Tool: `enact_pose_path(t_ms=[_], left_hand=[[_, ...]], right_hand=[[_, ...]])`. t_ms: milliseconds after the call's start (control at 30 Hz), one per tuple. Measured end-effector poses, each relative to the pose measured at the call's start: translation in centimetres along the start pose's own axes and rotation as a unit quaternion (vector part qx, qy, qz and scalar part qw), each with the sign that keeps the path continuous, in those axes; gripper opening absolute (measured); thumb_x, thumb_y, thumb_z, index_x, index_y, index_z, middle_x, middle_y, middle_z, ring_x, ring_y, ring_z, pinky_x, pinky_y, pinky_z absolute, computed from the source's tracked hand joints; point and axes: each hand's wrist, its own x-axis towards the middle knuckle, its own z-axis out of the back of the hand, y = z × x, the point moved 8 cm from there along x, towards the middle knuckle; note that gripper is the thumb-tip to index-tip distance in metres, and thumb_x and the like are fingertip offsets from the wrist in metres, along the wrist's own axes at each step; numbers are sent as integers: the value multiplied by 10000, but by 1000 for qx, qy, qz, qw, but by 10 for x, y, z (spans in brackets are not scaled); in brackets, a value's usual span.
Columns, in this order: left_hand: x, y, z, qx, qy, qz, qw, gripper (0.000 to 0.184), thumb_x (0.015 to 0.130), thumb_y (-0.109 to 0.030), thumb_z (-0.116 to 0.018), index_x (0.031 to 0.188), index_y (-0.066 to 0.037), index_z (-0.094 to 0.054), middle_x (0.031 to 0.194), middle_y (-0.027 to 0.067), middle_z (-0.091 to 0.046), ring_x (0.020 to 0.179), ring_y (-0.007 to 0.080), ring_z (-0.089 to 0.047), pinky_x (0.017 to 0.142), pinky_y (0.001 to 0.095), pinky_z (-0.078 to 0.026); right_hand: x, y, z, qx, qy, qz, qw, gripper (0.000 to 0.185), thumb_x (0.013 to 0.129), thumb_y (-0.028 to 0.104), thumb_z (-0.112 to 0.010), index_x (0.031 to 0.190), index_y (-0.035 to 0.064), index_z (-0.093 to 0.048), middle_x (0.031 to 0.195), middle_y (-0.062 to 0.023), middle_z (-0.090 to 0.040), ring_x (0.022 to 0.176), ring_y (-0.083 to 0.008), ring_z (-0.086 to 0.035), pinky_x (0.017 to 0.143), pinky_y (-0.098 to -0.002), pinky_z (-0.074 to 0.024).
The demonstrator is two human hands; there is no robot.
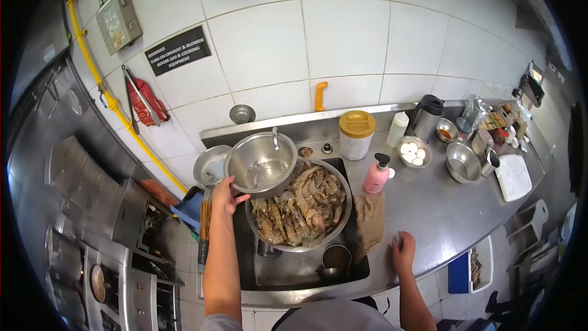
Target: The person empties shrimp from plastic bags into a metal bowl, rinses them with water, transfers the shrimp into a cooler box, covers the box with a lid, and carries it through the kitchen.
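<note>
A steel bowl point(260, 168) with a little clear liquid in it is gripped at its lower left rim by my left hand point(226, 196). It is held under a tap point(275, 137), over the sink's back left. Beside and partly beneath it, a large round bowl of raw shrimp point(300, 208) rests over the sink point(275, 273). My right hand point(403, 251) is on the counter's front edge, fingers curled, right of a brown cloth point(370, 220); whether it holds anything is hidden.
A pink pump bottle point(375, 178), a yellow-lidded container point(356, 138) and a bowl of eggs point(414, 152) stand on the counter point(429, 208). Another steel bowl point(211, 165) sits at the sink's left. A small cup point(336, 258) lies in the sink.
</note>
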Motion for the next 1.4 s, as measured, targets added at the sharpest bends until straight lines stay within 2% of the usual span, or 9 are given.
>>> enact_pose_path(t_ms=[33, 133, 567, 767, 1067, 1167, 1233, 1300, 1400], left_hand=[[2, 1, -2, 5, 6, 2, 1000, 349, 904, -242, -578, 1171, -23, -530, 1070, 115, -595, 931, 307, -639, 633, 481, -598], [8, 3, 7, 12, -18, -4, 1000, 350, 932, -257, -571, 1196, -30, -534, 1106, 105, -587, 985, 291, -623, 634, 497, -587], [-2, -9, 15, 19, 16, -3, 1000, 419, 938, -273, -574, 1252, -5, -498, 1163, 123, -561, 1029, 315, -617, 598, 470, -613], [-9, -11, 9, 14, 12, -12, 1000, 441, 936, -274, -582, 1277, -12, -486, 1202, 136, -555, 1044, 320, -607, 622, 483, -607], [-11, -13, 26, 38, -4, -27, 999, 405, 927, -307, -585, 1219, -36, -515, 1162, 126, -566, 1041, 322, -594, 614, 451, -605], [-10, -11, 27, 41, -6, -27, 999, 405, 927, -305, -585, 1221, -36, -510, 1161, 129, -568, 1048, 320, -593, 607, 449, -604], [-10, -13, 23, 45, -10, -27, 999, 402, 927, -303, -587, 1218, -36, -511, 1158, 130, -570, 1048, 320, -593, 603, 451, -603], [-17, -16, 15, 29, -17, -24, 999, 328, 932, -260, -601, 1145, -22, -531, 1095, 123, -576, 969, 283, -599, 580, 449, -617], [-15, -17, 13, 31, -27, -24, 999, 311, 935, -260, -597, 1133, -27, -537, 1076, 120, -588, 949, 270, -606, 569, 444, -615]], right_hand=[[-8, -3, -2, 0, -5, -6, 1000, 368, 819, 110, -671, 1175, 50, -601, 1230, -178, -560, 1187, -357, -509, 1028, -439, -392], [-18, 4, -7, -141, 18, -33, 989, 453, 822, 222, -687, 1233, 66, -578, 1427, -149, -444, 1399, -366, -301, 1159, -524, -181], [-17, 3, -5, -155, 11, -45, 987, 430, 818, 227, -678, 1215, 89, -591, 1408, -148, -471, 1377, -378, -330, 1154, -519, -205], [5, -23, -18, -12, 20, -106, 994, 474, 790, 213, -693, 1234, 97, -574, 1383, -140, -496, 1363, -380, -348, 1147, -524, -208], [16, 6, -30, -150, 22, -67, 986, 460, 806, 220, -681, 1237, 119, -554, 1393, -91, -475, 1390, -353, -306, 1149, -566, -145], [21, 12, -28, -162, 21, -59, 985, 448, 809, 171, -676, 1236, 110, -553, 1366, -115, -488, 1352, -363, -360, 1141, -534, -207], [29, 12, -20, 22, -55, -56, 997, 416, 833, 99, -647, 1237, 84, -547, 1325, -109, -516, 1250, -305, -471, 1066, -459, -357], [50, 62, -37, 208, 44, -128, 969, 340, 899, 67, -588, 1235, 47, -543, 1263, -77, -552, 1030, -204, -577, 851, -342, -498], [96, 150, -94, 406, 216, -90, 883, 261, 967, 150, -542, 1201, 36, -557, 987, -17, -593, 694, -110, -561, 610, -262, -483]])
